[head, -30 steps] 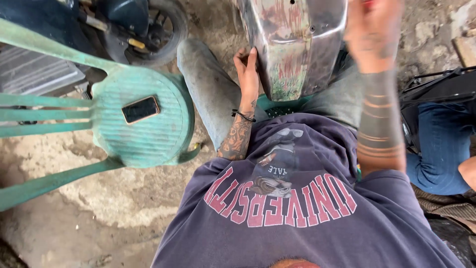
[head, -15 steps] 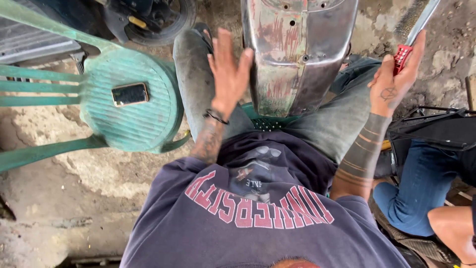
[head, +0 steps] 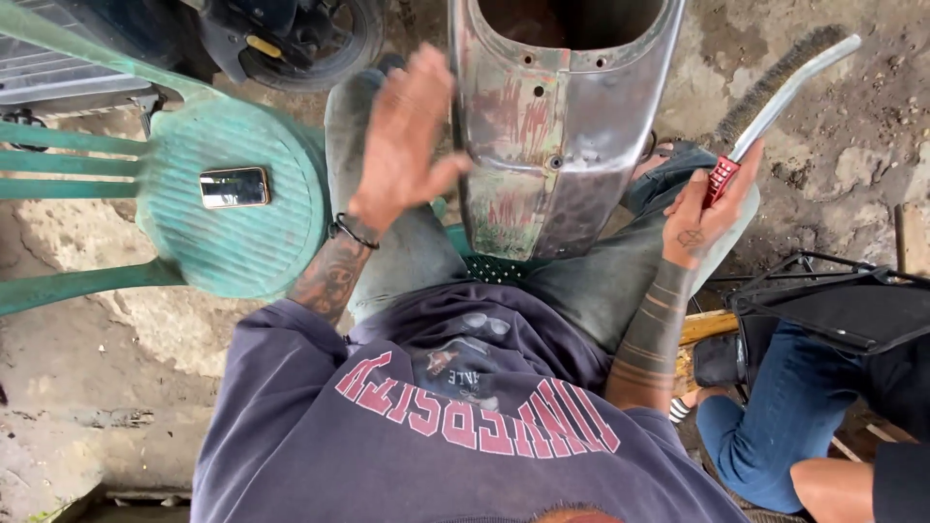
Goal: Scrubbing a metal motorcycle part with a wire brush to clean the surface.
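Head cam: left hand has lifted off the knee, now spread wide, empty, just beside the panel btwn the legs. Right hand has dropped lower, gripping wire brush by its red handle, clear of panel. Looks like repositioning, no scrubbing yet.

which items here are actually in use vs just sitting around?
In use:
- right hand gripping wire brush
- left hand open beside worn metal panel

Lying about:
- phone on green plastic chair
- scooter wheel
- neighbour's jeans leg
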